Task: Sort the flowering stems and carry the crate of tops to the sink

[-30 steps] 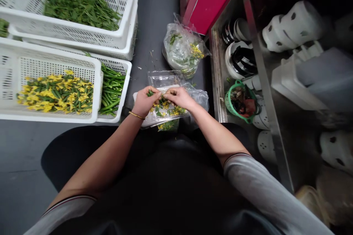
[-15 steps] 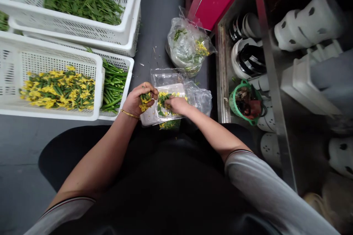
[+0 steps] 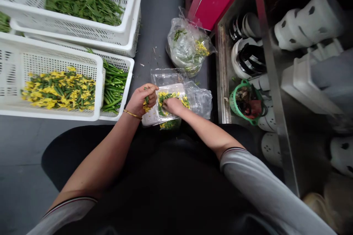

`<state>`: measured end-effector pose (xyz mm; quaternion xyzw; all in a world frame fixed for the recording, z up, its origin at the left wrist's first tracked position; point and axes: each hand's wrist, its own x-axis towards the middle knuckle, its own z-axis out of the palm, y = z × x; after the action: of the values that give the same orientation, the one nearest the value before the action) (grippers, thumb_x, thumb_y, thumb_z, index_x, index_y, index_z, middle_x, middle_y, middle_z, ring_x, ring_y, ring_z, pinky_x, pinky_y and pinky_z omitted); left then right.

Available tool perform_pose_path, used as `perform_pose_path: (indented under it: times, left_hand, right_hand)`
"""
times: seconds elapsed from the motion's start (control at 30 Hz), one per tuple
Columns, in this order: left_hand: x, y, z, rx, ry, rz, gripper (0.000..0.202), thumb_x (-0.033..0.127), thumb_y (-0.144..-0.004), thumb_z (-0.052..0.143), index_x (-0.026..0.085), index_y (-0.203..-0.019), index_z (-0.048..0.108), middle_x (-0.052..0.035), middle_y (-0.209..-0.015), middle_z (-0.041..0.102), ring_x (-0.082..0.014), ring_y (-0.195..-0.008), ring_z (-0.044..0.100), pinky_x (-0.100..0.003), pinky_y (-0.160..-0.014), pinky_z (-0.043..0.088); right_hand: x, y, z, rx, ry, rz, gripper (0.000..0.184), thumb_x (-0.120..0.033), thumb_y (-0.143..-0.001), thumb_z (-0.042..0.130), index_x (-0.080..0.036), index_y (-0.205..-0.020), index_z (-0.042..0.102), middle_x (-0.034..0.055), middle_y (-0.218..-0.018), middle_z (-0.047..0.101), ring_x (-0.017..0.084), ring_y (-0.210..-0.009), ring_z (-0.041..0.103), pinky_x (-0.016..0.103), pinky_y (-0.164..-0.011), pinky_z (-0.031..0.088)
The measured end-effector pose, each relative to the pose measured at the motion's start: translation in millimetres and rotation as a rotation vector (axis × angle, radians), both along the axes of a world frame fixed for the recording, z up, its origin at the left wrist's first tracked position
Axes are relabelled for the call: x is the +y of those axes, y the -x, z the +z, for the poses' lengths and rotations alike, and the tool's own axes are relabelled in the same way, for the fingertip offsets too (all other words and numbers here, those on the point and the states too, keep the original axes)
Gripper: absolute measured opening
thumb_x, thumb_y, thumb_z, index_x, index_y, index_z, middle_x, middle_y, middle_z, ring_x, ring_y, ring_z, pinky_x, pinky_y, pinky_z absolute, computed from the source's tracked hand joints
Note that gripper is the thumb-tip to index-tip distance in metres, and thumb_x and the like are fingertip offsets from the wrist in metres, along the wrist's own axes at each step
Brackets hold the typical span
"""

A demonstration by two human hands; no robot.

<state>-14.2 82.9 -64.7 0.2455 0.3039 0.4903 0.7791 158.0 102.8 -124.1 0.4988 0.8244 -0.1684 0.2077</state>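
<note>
My left hand is closed around a few baby cucumbers with yellow flowers, held just left of a clear plastic box. Inside that box lie more flowering baby cucumbers. My right hand reaches down among them, its fingers drawn together; what is between the fingertips is hidden. Under the box sits a whitish tray. Another packed box of the same cucumbers shows partly below, close to my lap.
Left of me, a white crate holds loose flowering cucumbers, beside green peppers. Leafy greens fill a crate behind. Ahead stands a filled plastic bag. To the right, a metal shelf holds pots and a green basket.
My left hand has turned and closed more over its cucumbers, hiding most of them. My right hand has shifted slightly left and down inside the box.
</note>
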Motion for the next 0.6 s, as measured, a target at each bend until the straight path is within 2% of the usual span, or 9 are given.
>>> perform_pose_path:
  times: [0.1,0.17,0.23,0.3,0.37,0.47,0.53,0.6]
  left_hand:
    - [-1.5,0.6,0.2,0.033,0.0,0.012,0.026,0.028,-0.065,0.076,0.014,-0.077,0.058,0.0069,-0.047,0.039,-0.0035,-0.035,0.032,-0.015,-0.033,0.021]
    - [-1.2,1.3,-1.8,0.064,0.012,0.014,0.027,0.028,-0.063,0.077,0.013,-0.076,0.058,0.0066,-0.047,0.04,-0.0038,-0.036,0.034,-0.015,-0.033,0.021]
    - [-0.2,0.5,-5.4,0.113,0.039,0.005,0.028,0.028,-0.061,0.078,0.013,-0.074,0.058,0.0066,-0.045,0.04,-0.004,-0.035,0.034,-0.016,-0.033,0.021]
    - [0.7,-2.6,-9.8,0.196,0.068,0.006,0.031,0.027,-0.057,0.08,0.013,-0.07,0.057,0.0065,-0.043,0.041,-0.0044,-0.033,0.035,-0.016,-0.032,0.022]
    - [0.6,-7.8,-13.2,0.307,0.084,0.03,0.034,0.027,-0.053,0.083,0.013,-0.067,0.056,0.0061,-0.042,0.042,-0.005,-0.033,0.036,-0.017,-0.032,0.023]
    - [-1.8,-15.6,-13.7,0.395,0.055,0.041,0.035,0.029,-0.051,0.084,0.014,-0.067,0.056,0.0056,-0.043,0.045,-0.0057,-0.032,0.037,-0.018,-0.031,0.025]
    - [-3.5,-17.9,-11.1,0.379,0.004,0.027,0.034,0.031,-0.054,0.082,0.015,-0.064,0.055,0.0054,-0.041,0.044,-0.0055,-0.032,0.037,-0.018,-0.033,0.025]
    - [-3.7,-16.5,-8.0,0.344,-0.031,0.032,0.034,0.033,-0.057,0.081,0.014,-0.061,0.054,0.0051,-0.04,0.043,-0.005,-0.032,0.036,-0.018,-0.033,0.025]
  right_hand:
    - [-4.9,16.9,-10.7,-0.064,-0.003,-0.048,0.03,-0.025,-0.088,0.045,-0.011,-0.106,0.064,0.0178,-0.106,0.066,0.025,-0.097,0.062,0.031,-0.078,0.047]
    - [-4.0,12.5,-8.3,-0.075,0.026,-0.087,0.03,-0.027,-0.085,0.048,-0.012,-0.105,0.066,0.0176,-0.106,0.066,0.025,-0.097,0.062,0.029,-0.077,0.047]
    - [-0.9,-1.7,4.2,-0.072,0.063,-0.137,0.03,-0.032,-0.081,0.054,-0.014,-0.1,0.067,0.0155,-0.104,0.067,0.024,-0.094,0.063,0.027,-0.072,0.047]
    - [1.3,-17.9,25.5,-0.028,0.097,-0.173,0.025,-0.032,-0.075,0.059,-0.015,-0.091,0.069,0.012,-0.096,0.069,0.022,-0.087,0.063,0.025,-0.067,0.045]
    - [-0.2,-28.4,50.8,0.119,0.094,-0.203,0.018,-0.027,-0.074,0.059,-0.015,-0.084,0.068,0.007,-0.086,0.069,0.018,-0.078,0.061,0.023,-0.064,0.042]
    - [-7.9,-28.4,81.7,0.442,0.028,-0.227,0.015,-0.025,-0.077,0.055,-0.014,-0.078,0.065,0.0008,-0.075,0.065,0.011,-0.067,0.055,0.02,-0.062,0.038]
    - [-11.2,-22.7,89.2,0.595,0.014,-0.185,0.015,-0.027,-0.077,0.057,-0.014,-0.076,0.063,-0.0012,-0.069,0.062,0.009,-0.061,0.052,0.019,-0.06,0.036]
    - [-8.7,-17.4,84.1,0.701,0.094,-0.144,0.021,-0.034,-0.079,0.056,-0.014,-0.077,0.063,-0.002,-0.066,0.06,0.008,-0.056,0.05,0.019,-0.057,0.035]
